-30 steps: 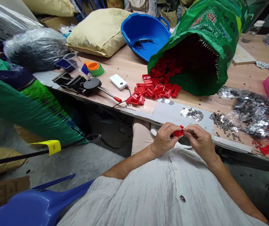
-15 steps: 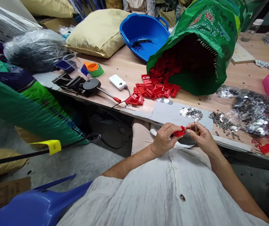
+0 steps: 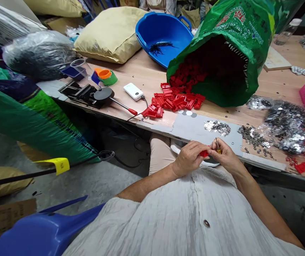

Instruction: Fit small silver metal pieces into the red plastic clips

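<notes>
My left hand is closed around a small red plastic part, held above my lap at the table's edge. Fingers of my right hand are closed on a small tool with a yellow handle and a thin metal shaft pointing up; its exact kind is unclear. The right fingertips meet the red part, and the left fingers hide much of it. Just beyond the hands, shiny metal pieces lie on a grey sheet. More small metal pieces are scattered to the right.
A heap of red parts spills from a green sack. Behind stand a blue basin and a cream sack. Left of the heap are a white power bank and a red-tipped lever device. Bagged metal pieces lie right.
My right hand has shifted left against the red part, and the two hands are closer together. The left fingers now cover more of the part. The yellow handle shows more plainly.
</notes>
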Tool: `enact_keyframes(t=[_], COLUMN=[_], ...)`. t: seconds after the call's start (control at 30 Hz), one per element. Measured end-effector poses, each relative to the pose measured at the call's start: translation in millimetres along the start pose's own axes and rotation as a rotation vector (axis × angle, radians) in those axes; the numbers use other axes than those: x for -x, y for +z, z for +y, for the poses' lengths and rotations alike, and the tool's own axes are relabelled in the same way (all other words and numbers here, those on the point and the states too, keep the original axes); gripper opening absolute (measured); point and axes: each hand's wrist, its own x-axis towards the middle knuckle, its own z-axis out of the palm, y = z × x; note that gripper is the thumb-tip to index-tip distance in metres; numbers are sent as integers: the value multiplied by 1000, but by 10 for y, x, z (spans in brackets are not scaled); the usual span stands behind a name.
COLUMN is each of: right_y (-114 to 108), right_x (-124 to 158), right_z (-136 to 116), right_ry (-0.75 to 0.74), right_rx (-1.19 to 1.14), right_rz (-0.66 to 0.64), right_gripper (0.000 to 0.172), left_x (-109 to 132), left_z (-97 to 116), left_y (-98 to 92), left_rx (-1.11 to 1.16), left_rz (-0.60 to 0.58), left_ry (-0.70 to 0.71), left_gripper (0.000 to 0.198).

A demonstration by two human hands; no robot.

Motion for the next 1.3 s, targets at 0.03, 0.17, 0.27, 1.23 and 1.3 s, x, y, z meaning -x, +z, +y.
enact_keyframes(t=[0.03, 0.17, 0.27, 1.23, 1.3], right_y=[0, -30, -65, -68, -64], right_x=[-1, 12, 34, 63, 72], right_z=[0, -1, -16, 93, 107], right_ry=[19, 60, 77, 177, 189], right_rx=[-5, -18, -53, -180, -217], right_rz=[-3, -6, -32, -126, -139], right_gripper=[42, 42, 37, 39, 40], left_x=[3, 5, -1, 45, 60], left_z=[1, -4, -8, -55, -73], left_y=[3, 0, -3, 3, 2], left_rx=[9, 106, 140, 279, 323], left_rz=[-1, 62, 104, 81, 76], left_ry=[-12, -144, -234, -177, -213], left_gripper=[21, 23, 25, 28, 30])
